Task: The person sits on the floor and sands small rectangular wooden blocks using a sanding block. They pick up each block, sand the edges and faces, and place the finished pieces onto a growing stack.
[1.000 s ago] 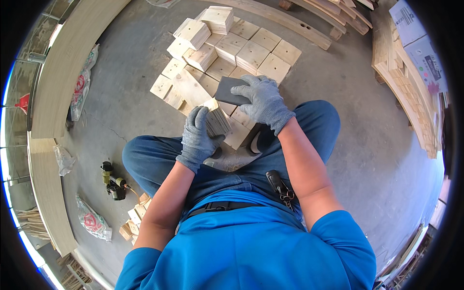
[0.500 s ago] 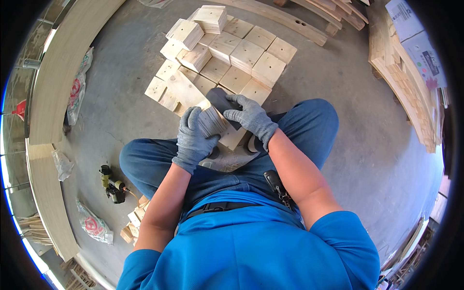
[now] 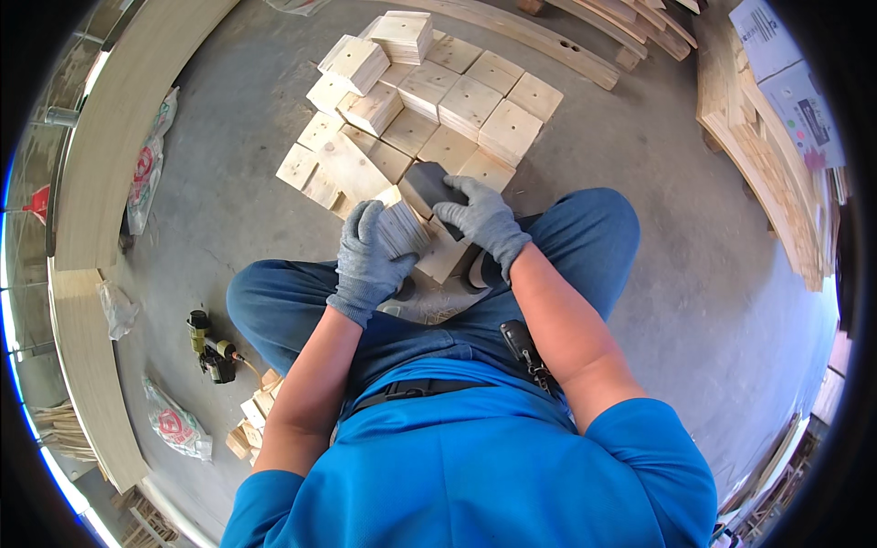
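The left hand (image 3: 368, 263), in a grey knit glove, has its fingers curled around a small pale square wooden block (image 3: 403, 226), held on edge just above the lap so its layered end grain faces up. The right hand (image 3: 481, 219), gloved the same way, presses a dark grey rectangular sanding block (image 3: 426, 184) with its fingers closed over the near end; the sanding block sits at the top corner of the wooden block and touches it. Under both hands lies another pale wooden piece (image 3: 445, 258), resting across the knees of the blue trousers (image 3: 585, 239). Just beyond the hands, on the grey concrete floor (image 3: 237, 192), a spread of similar light wooden squares (image 3: 466, 105) lies flat in rows, with a few stacked two or three high at the far left of the group. To the person's left on the floor sits a yellow-and-black nail gun (image 3: 208, 347), and near it a small heap of wooden offcuts (image 3: 251, 422). Long curved wooden boards (image 3: 110, 137) line the left side, and stacked planks (image 3: 776, 173) stand at the right.
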Available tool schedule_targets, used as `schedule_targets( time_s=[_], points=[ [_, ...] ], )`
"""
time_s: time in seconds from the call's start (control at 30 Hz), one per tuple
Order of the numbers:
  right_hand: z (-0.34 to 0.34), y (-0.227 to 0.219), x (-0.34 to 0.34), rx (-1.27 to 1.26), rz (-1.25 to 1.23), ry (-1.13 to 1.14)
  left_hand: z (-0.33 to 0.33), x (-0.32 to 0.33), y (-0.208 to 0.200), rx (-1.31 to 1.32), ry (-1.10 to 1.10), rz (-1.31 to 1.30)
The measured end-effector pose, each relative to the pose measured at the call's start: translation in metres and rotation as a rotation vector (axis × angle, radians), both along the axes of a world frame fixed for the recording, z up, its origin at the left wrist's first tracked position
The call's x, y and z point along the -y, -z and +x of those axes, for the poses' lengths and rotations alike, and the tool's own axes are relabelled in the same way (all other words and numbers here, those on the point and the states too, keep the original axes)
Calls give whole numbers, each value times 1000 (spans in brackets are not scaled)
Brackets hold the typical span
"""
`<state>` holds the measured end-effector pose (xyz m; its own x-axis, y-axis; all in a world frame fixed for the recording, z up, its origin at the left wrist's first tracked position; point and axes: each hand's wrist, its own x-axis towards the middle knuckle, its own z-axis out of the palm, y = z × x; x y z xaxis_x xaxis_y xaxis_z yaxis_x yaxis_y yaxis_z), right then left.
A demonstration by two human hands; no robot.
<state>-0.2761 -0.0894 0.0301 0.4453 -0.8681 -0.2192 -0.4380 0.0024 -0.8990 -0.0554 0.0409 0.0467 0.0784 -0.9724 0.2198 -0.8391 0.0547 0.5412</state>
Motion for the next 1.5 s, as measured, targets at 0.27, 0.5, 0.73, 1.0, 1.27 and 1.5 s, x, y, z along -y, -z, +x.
schedule_targets(
  time_s=[0.27, 0.5, 0.73, 1.0, 1.27, 1.5],
  points=[
    [-9, 3, 11, 35, 29, 75, 3, 0, -8, -2, 14, 66],
    [-11, -8, 12, 37, 33, 85, 2, 2, -7, 43, -38, 70],
    [-16, 11, 15, 41, -28, 143, 14, 37, -19, 78, -80, -99],
    [-17, 13, 13, 102, -19, 153, 17, 39, 5, 157, -66, -113],
    [-13, 16, 15, 90, 31, 157, -1, -8, 10, 237, 101, -34],
    [-13, 2, 6, 118, 62, 152, 7, -11, 2, 57, 4, -98]
  ],
)
